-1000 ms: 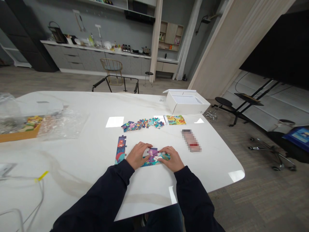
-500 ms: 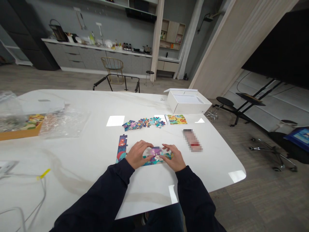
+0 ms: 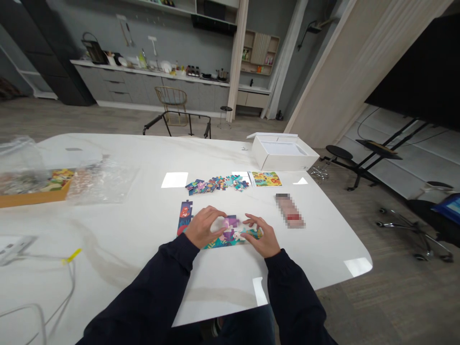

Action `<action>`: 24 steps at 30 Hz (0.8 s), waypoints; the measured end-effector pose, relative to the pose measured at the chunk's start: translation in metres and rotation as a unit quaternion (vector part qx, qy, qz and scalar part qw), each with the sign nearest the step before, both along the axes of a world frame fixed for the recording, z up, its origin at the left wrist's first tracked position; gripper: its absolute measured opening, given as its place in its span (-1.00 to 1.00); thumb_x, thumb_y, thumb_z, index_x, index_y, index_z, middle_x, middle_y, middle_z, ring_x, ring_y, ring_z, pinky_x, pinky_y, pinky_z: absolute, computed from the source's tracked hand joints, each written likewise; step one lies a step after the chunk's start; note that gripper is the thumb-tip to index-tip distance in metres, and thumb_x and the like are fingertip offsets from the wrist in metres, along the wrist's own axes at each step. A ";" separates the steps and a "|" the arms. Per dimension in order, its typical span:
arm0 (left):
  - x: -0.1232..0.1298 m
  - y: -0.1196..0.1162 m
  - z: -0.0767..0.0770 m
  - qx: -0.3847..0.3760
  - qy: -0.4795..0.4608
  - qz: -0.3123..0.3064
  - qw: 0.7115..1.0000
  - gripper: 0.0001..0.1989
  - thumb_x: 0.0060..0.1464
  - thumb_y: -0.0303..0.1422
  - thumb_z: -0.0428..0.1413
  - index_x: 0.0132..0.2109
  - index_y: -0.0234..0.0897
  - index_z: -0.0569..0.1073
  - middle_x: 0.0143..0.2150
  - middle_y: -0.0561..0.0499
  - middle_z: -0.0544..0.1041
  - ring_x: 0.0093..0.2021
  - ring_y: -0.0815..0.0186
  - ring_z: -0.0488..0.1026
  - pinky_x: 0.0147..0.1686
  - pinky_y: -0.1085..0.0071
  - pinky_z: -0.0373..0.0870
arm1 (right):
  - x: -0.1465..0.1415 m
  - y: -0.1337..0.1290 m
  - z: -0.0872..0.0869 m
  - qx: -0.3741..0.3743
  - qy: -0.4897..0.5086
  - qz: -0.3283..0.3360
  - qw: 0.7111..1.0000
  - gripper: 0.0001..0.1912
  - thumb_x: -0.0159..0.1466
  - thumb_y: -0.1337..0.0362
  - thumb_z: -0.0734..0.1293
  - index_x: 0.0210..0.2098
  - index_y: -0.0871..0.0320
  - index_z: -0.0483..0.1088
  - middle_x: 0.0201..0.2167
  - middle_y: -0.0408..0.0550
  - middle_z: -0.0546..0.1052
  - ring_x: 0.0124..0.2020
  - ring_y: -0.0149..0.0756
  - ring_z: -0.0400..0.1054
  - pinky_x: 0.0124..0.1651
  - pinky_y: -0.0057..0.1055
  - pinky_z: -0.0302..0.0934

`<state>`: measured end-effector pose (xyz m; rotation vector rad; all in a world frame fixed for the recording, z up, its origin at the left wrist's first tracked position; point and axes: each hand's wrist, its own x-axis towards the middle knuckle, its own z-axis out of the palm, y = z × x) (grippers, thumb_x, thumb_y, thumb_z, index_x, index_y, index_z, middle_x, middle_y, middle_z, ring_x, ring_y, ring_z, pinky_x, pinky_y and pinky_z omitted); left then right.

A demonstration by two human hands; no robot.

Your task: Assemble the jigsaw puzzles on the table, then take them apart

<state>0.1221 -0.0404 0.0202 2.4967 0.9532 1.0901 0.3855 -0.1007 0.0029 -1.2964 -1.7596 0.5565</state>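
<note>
My left hand (image 3: 205, 227) pinches the left side of a purple puzzle piece (image 3: 231, 222) between thumb and fingers. The piece is just above the partly joined puzzle strip (image 3: 230, 242), which has teal and leafy patterns. My right hand (image 3: 264, 235) is to the right of the piece, thumb and fingers apart, with the thumb close to the strip; whether it touches is unclear. Another joined section (image 3: 185, 213), dark blue with a red figure, runs upward at the left, its lower part hidden by my left hand. Beyond my hands lies a pile of loose puzzle pieces (image 3: 217, 184).
A colourful picture card (image 3: 266, 178) lies before an open white box (image 3: 283, 152). To the right is a pixelated rectangular object (image 3: 289, 211). At left are an orange-edged tray (image 3: 36, 197), clear plastic wrapping (image 3: 102, 182) and a cable with a yellow tag (image 3: 74, 256).
My right fingers have drawn slightly away from the purple piece. My left hand keeps its pinch. The whole view has shifted a little.
</note>
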 end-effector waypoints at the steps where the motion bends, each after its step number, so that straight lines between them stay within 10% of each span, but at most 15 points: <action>1: -0.016 0.009 0.001 0.001 -0.011 0.042 0.999 -0.75 0.18 -0.29 0.23 -0.01 -0.19 0.47 -0.11 -0.07 0.59 -0.08 0.16 0.51 -0.03 0.20 0.47 | 0.001 0.000 0.000 0.001 0.004 -0.010 1.000 -0.44 0.22 0.17 0.50 0.19 0.02 0.38 -0.14 -0.02 0.63 -0.23 -0.19 0.44 -0.09 -0.18 0.36; 8: -0.146 0.080 -0.031 -0.061 -0.032 0.433 0.899 -0.73 0.04 -0.21 0.28 -0.16 -0.19 0.46 -0.23 0.00 0.60 -0.17 0.14 0.52 -0.15 0.26 0.45 | 0.004 0.002 -0.008 0.005 0.010 -0.027 1.000 -0.58 0.31 0.13 0.42 0.13 0.07 0.41 -0.17 -0.02 0.62 -0.27 -0.22 0.45 -0.15 -0.22 0.32; 13: -0.146 0.110 -0.051 -0.087 0.035 0.410 0.907 -0.78 0.10 -0.23 0.21 -0.12 -0.16 0.46 -0.18 -0.01 0.62 -0.13 0.12 0.52 -0.10 0.26 0.43 | 0.007 0.005 -0.015 -0.005 0.009 -0.047 0.999 -0.62 0.35 0.11 0.38 0.10 0.11 0.43 -0.19 0.00 0.62 -0.29 -0.23 0.46 -0.18 -0.26 0.30; 20: -0.107 0.127 -0.043 -0.029 0.012 0.276 0.961 -0.75 0.16 -0.23 0.18 -0.04 -0.17 0.49 0.01 -0.06 0.59 0.04 0.07 0.44 0.13 0.15 0.36 | 0.008 0.009 -0.013 -0.011 -0.012 -0.092 0.996 -0.64 0.37 0.05 0.33 0.03 0.12 0.48 -0.25 -0.01 0.63 -0.31 -0.23 0.46 -0.20 -0.29 0.33; 24: -0.107 0.134 -0.043 -0.055 0.030 0.309 0.949 -0.81 0.17 -0.27 0.17 -0.09 -0.18 0.54 -0.02 -0.07 0.60 0.07 0.02 0.41 0.12 0.09 0.34 | 0.007 0.009 -0.007 -0.017 -0.022 -0.107 0.994 -0.61 0.36 0.01 0.32 0.01 0.13 0.50 -0.28 -0.01 0.62 -0.33 -0.24 0.43 -0.21 -0.31 0.34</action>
